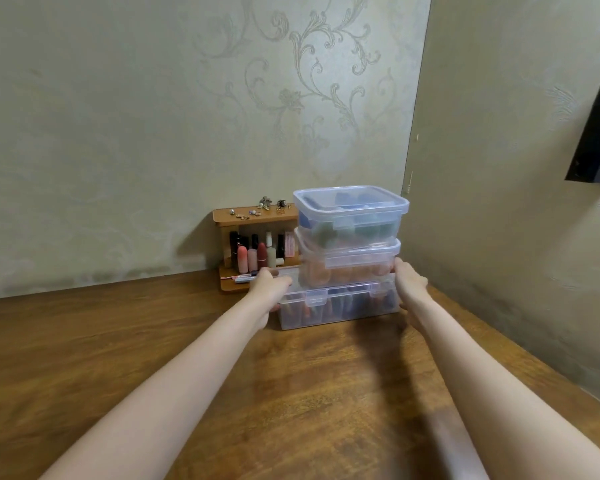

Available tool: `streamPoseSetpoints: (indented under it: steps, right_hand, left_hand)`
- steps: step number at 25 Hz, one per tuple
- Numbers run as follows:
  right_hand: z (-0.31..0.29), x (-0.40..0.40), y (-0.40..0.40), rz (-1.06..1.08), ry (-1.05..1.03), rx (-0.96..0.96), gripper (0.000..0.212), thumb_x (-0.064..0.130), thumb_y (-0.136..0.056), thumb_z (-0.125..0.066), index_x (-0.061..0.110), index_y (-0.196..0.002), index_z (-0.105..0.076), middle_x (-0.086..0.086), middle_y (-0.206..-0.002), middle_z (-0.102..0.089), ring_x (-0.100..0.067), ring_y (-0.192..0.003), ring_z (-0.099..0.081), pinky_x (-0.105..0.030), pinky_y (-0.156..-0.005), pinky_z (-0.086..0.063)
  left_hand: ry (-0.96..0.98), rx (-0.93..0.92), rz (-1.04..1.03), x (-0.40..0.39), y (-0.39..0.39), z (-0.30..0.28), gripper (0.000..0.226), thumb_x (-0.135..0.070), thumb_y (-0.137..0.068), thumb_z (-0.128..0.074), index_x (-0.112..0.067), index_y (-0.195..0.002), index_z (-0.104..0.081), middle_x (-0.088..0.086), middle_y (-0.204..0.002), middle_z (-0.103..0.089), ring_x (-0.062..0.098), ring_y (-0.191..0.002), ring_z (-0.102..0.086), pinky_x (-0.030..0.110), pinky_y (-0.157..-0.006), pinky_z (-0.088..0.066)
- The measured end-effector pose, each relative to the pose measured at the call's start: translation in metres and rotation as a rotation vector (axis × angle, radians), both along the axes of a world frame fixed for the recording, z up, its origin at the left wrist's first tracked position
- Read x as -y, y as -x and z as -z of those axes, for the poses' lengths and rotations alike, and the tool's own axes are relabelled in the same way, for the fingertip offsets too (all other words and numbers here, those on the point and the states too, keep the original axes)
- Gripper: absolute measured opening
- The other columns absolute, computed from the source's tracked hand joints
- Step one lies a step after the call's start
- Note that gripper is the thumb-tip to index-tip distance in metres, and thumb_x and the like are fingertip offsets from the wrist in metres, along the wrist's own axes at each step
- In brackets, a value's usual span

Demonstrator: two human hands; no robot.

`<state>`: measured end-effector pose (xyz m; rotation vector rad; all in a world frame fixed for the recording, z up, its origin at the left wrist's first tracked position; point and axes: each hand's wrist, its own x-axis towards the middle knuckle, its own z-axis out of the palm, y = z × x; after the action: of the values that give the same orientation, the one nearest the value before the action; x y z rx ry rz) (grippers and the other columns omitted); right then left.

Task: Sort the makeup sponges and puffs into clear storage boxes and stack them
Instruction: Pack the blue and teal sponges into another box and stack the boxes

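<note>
A brown wood-grain surface (153,341) runs into a room corner. Both walls wear pale green wallpaper (118,116) with a faint floral scroll pattern. A black box-shaped object (598,133) is mounted on the right wall. Lighting is soft and even.

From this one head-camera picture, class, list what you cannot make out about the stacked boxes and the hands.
- Bottom box: contents blurred behind frosted plastic, head view.
- Left hand: fingertips hidden behind the box's end.
- Right hand: fingertips hidden behind the stack's right side.
- Top box: blue and green pieces; sponge or puff unclear.
- Wooden organiser: small items on top, too small to identify.
</note>
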<state>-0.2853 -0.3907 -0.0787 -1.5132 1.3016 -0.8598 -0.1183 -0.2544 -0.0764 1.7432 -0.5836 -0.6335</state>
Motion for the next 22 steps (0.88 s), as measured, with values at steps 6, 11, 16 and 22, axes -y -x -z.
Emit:
streamPoseSetpoints:
  steps: [6, 11, 16, 22]
  right_hand:
    - [0.006, -0.069, -0.069, -0.296, 0.142, -0.064, 0.050, 0.031, -0.098, -0.014, 0.013, -0.121, -0.056, -0.014, -0.138, -0.043, -0.031, -0.133, -0.022, -0.044, -0.109, -0.020]
    - [0.003, -0.131, -0.125, -0.444, 0.148, -0.116, 0.045, 0.033, -0.100, -0.021, 0.017, -0.134, -0.045, -0.022, -0.147, -0.026, -0.037, -0.137, -0.020, -0.045, -0.112, -0.022]
    - [0.005, -0.181, -0.176, -0.612, 0.205, -0.146, 0.043, 0.026, -0.092, -0.050, 0.021, -0.134, -0.041, -0.021, -0.151, -0.012, -0.043, -0.136, -0.025, -0.050, -0.113, -0.029]
    - [0.002, -0.200, -0.221, -0.739, 0.222, -0.143, 0.054, 0.016, -0.091, -0.055, 0.022, -0.141, -0.036, -0.014, -0.154, -0.011, -0.035, -0.139, -0.028, -0.039, -0.108, -0.036]
  left_hand:
    - [-0.148, 0.125, -0.175, -0.074, -0.062, -0.006, 0.069, -0.023, -0.087, -0.058, -0.014, -0.147, -0.024, 0.017, -0.150, -0.030, 0.034, -0.133, -0.038, 0.045, -0.108, -0.038]
    - [-0.248, 0.182, -0.289, -0.135, -0.115, -0.008, 0.069, -0.012, -0.087, -0.051, -0.013, -0.149, -0.020, 0.023, -0.149, -0.031, 0.037, -0.136, -0.034, 0.045, -0.108, -0.038]
    - [-0.254, 0.214, -0.431, -0.181, -0.158, -0.005, 0.062, -0.010, -0.089, -0.051, -0.008, -0.145, -0.026, 0.020, -0.148, -0.031, 0.036, -0.135, -0.033, 0.047, -0.109, -0.036]
    - [-0.220, 0.306, -0.482, -0.207, -0.203, 0.001, 0.065, -0.030, -0.083, -0.067, -0.017, -0.140, -0.038, 0.014, -0.145, -0.038, 0.035, -0.132, -0.038, 0.052, -0.104, -0.042]
